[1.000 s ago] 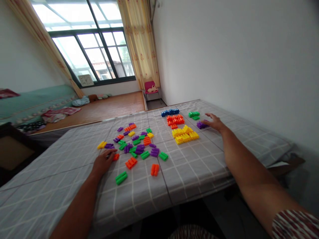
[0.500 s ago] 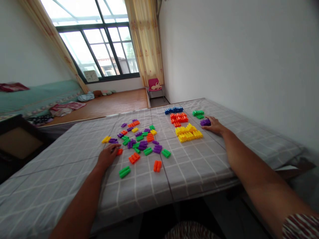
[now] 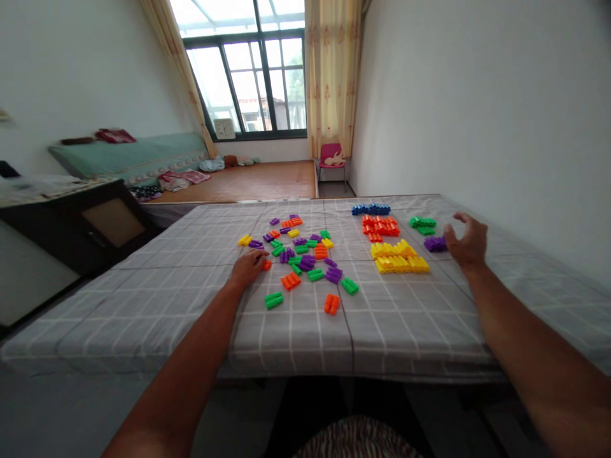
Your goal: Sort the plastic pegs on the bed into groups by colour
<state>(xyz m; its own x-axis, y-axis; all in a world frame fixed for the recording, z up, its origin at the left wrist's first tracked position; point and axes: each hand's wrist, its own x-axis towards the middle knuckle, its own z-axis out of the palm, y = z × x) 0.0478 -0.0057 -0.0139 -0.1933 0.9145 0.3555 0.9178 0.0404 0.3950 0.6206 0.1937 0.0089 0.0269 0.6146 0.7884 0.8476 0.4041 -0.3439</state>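
Across the surface (image 3: pixel 167 254), single-colour piles (image 3: pixel 400 258) seemingly keep shades apart, right hand (image 3: pixel 470 242) spread beside purple pieces (image 3: pixel 434 244), left hand (image 3: pixel 248 267) with grip impossible to tell.

We hold both arms (image 3: pixel 193 356) fwd: L hand (image 3: pixel 247 268) low, palm dn; R hand (image 3: pixel 470 242) w/ thumb (image 3: pixel 449 236) & index (image 3: pixel 461 217) curved, tips apart.

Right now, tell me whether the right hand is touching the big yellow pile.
Apart. The head view shows a strip of checked tablecloth between the right hand and the nearest end of the yellow pile.
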